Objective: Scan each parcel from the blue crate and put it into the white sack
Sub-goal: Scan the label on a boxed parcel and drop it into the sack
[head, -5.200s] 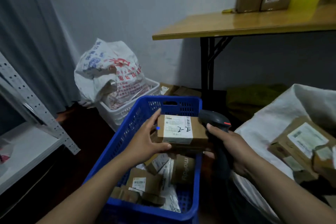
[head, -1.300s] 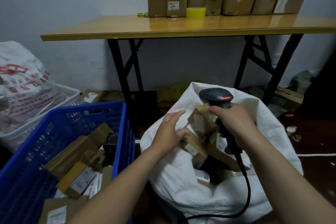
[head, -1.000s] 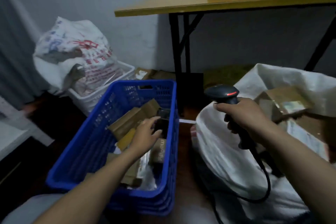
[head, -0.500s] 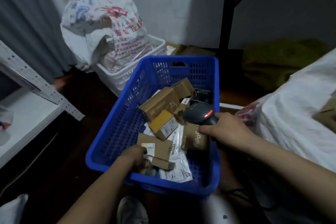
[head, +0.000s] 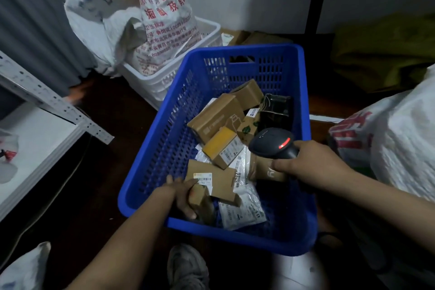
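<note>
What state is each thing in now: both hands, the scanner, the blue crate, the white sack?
blue crate, on the floor, holds several parcels.
left hand, grips a small brown parcel inside the blue crate.
right hand, grips the scanner.
scanner, red light on, held above the parcels.
white sack, partly in view; opening not visible.

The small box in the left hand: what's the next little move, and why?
Probably lift the small box out of the blue crate toward the scanner: the left hand grips it, and the right hand holds the scanner close by.
</note>
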